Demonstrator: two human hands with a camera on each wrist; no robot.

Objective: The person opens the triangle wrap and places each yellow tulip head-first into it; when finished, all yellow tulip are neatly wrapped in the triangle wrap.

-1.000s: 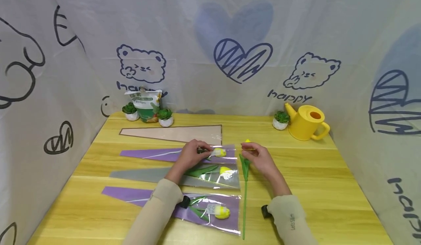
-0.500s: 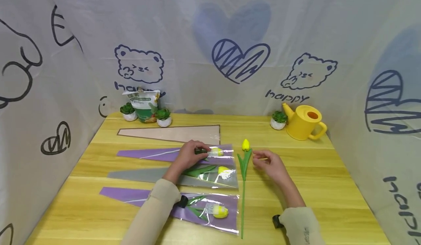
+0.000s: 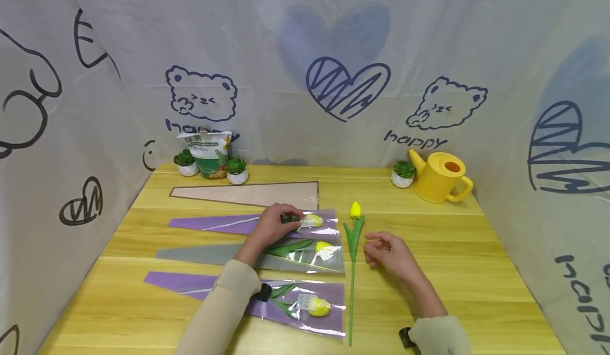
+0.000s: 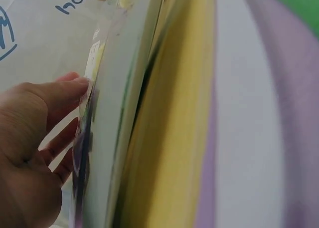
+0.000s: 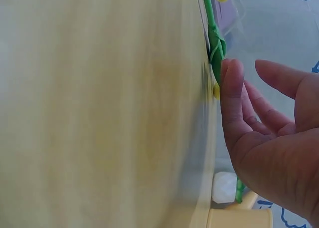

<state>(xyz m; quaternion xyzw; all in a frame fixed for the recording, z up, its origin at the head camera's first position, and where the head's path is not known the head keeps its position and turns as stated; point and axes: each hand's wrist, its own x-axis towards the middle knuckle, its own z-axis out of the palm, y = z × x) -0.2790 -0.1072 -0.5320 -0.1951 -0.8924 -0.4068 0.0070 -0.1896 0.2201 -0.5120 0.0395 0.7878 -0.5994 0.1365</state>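
Observation:
My left hand (image 3: 274, 225) lies over the far purple flower sleeve (image 3: 214, 222), fingertips touching it beside a yellow artificial tulip (image 3: 313, 220) with a clear label. In the left wrist view the thumb (image 4: 67, 91) touches the film, with other fingers loosely bent behind. My right hand (image 3: 392, 253) is raised off the table, fingers loosely curved and holding nothing. Just left of it lies a loose yellow tulip (image 3: 355, 210) with green leaves and a long stem. Two more sleeves, one grey (image 3: 205, 253) and one purple (image 3: 186, 282), each hold a yellow tulip nearer me.
A beige sleeve (image 3: 252, 192) with a dark border lies farther back. Along the back edge stand a green-and-white bag (image 3: 209, 156), potted plants (image 3: 236, 170), another potted plant (image 3: 403, 174) and a yellow watering can (image 3: 437, 180). Printed cloth walls surround the wooden table (image 3: 476, 281).
My right hand has moved away from the loose tulip's head, to the right and toward me, leaving the flower lying flat. The left hand has stayed on the far purple sleeve.

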